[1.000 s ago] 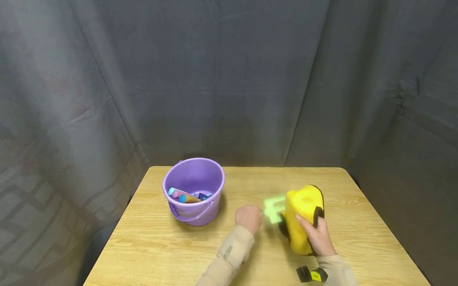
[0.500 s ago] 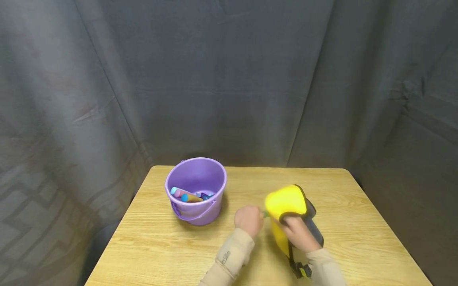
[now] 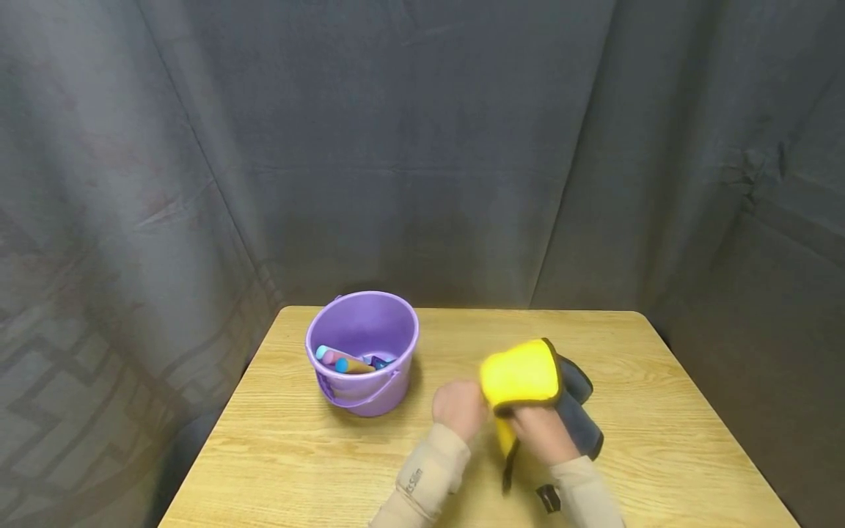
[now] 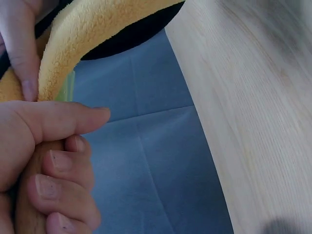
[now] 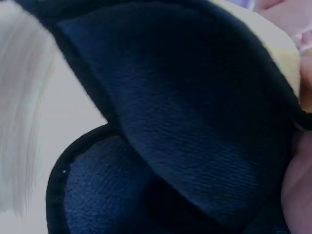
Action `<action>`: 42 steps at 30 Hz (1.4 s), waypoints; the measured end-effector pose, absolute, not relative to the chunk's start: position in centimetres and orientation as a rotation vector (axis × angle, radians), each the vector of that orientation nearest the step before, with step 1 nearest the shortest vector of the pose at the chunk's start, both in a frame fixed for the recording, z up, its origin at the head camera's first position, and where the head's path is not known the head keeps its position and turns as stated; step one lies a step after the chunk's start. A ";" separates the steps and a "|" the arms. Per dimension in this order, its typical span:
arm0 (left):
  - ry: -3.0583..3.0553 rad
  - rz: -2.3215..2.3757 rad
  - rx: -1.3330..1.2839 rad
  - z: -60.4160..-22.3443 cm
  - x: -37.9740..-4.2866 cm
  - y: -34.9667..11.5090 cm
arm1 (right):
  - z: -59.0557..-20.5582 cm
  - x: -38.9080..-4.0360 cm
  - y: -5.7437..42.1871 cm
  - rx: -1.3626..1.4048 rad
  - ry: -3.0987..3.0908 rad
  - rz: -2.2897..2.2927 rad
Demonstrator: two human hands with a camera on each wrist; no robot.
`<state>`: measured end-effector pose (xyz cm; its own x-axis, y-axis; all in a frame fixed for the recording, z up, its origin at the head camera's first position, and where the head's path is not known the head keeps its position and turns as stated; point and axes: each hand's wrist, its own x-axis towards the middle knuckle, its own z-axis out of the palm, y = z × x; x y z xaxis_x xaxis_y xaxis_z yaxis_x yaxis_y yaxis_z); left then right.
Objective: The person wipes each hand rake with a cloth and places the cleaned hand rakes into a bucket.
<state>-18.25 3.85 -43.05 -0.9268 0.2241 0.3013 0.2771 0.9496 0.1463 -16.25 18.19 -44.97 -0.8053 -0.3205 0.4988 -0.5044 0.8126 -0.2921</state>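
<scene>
In the left wrist view my left hand (image 4: 58, 146) curls its fingers round a wooden handle (image 4: 30, 209). A strip of the tool's light green head (image 4: 67, 90) shows beyond the thumb; the rest is covered. A yellow fleecy cloth piece (image 3: 521, 375) with black edging and dark blue lining (image 5: 185, 107) lies over that head. My right hand (image 3: 544, 438) grips this piece from below its edge, its fingers largely hidden under the fleece in the head view. In the left wrist view, right-hand fingers (image 4: 24, 58) press the yellow fleece close to my left thumb.
A purple bucket (image 3: 386, 396) stands at the table's left, holding several tube-like items (image 3: 356, 365) with coloured ends. A black strap end (image 3: 548, 499) hangs near my right wrist. Grey curtains (image 3: 409, 161) surround the wooden table (image 3: 264, 440).
My right hand has moved left, bringing the yellow fleecy piece over the tool's green head and up to my left hand. Its dark side now shows at right. My left hand stays put.
</scene>
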 end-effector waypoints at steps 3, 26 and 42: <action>-2.819 -0.255 -0.381 -43.0 -18.1 3.8 | -45.5 -16.3 18.2 0.574 -2.571 0.542; -2.842 -0.297 -0.393 -42.9 -17.3 3.4 | -44.8 -16.9 20.6 0.271 -2.644 0.665; -2.751 -0.393 -0.455 -42.0 -17.1 3.1 | -43.9 -17.4 20.3 -0.138 -2.343 1.266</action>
<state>-17.07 3.09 -41.96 -0.8965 0.2630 0.3565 0.3522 0.9112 0.2135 -17.39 20.26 -43.93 -0.8843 0.3031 0.3552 -0.1309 0.5692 -0.8117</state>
